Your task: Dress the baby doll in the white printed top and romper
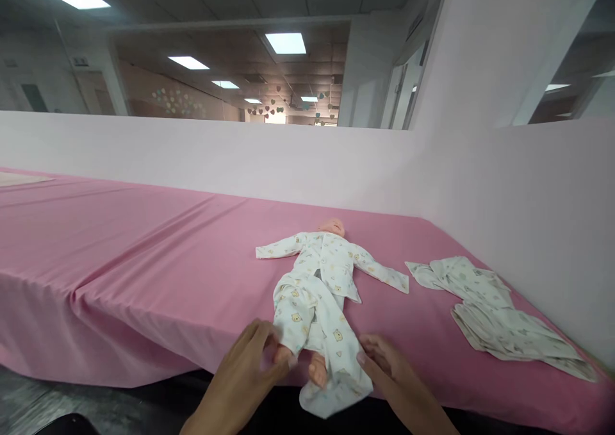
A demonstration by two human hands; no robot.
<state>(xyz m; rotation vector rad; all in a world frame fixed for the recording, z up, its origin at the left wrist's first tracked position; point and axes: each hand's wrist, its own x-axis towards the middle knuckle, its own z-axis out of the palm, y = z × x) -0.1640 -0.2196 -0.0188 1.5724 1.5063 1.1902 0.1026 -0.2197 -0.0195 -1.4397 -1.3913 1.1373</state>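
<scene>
A baby doll (331,227) lies on its back on a pink-covered table (144,243), dressed in a white printed top and trousers (312,294), arms spread. Its bare feet (317,368) poke out near the front edge. My left hand (245,371) is curled around the doll's left-side foot and trouser cuff. My right hand (389,368) rests at the other trouser leg's loose hem (336,390), fingers bent and touching the cloth.
A second set of white printed baby clothes (494,316) lies crumpled on the table at the right. A pale pink partition wall (480,185) runs behind and along the right side. The table's front edge drops to a dark floor.
</scene>
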